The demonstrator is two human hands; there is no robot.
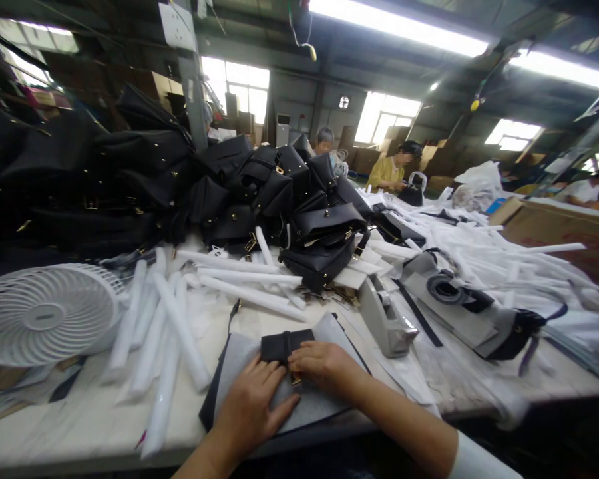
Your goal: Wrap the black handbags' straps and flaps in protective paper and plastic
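A black leather flap with a small gold clasp (281, 347) lies on a grey felt-like sheet (324, 329) that covers a flat black bag near the table's front edge. My left hand (252, 404) rests flat on the grey sheet with its fingers stretched toward the flap, holding nothing. My right hand (319, 366) lies just right of it, fingers curled at the flap's lower edge and the gold clasp, pressing on them.
A white table fan (42, 313) stands at the left. White rolled paper tubes (180, 326) lie scattered across the table. A heap of black handbags (259, 193) fills the back. A grey tape dispenser (387, 319) sits right of my hands. Two people work far behind.
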